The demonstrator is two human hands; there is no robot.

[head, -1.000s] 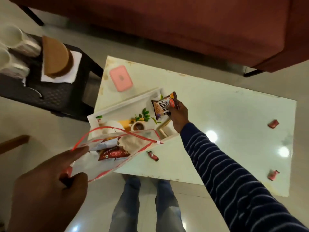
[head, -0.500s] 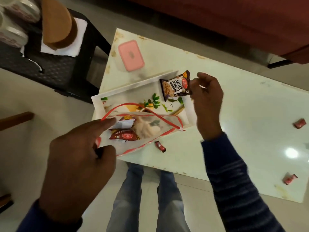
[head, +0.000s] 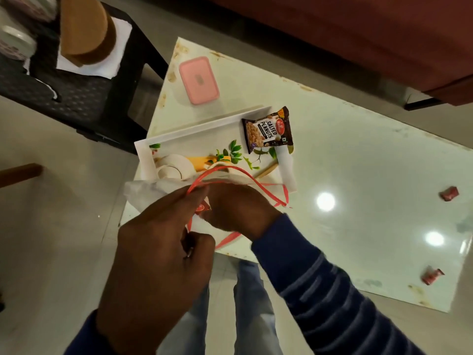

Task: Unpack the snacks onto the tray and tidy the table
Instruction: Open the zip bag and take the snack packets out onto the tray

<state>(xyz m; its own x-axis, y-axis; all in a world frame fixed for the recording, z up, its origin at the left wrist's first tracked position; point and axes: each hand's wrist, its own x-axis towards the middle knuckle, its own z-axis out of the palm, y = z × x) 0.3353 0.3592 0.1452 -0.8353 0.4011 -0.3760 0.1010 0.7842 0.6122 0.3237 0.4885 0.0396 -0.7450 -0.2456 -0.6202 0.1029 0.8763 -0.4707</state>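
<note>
Right hand [head: 238,208], having released the dark salted-peanuts packet [head: 268,130] at the 1 o'clock corner of the white floral-printed tray [head: 189,135], now reaches, fingers hidden, into the clear red-edged plastic bag [head: 227,237] gripped by the left hand [head: 156,254], for the next snack.

Salted-peanuts packet [head: 268,130]: dark brown, flat, face up on the tray's [head: 194,131] far right corner. Clear bag [head: 153,193] with red trim held open at the tray's near edge; one red packet [head: 202,207] inside, probably more hidden. Two red candies [head: 449,193] [head: 432,275] well right of the tray.
</note>
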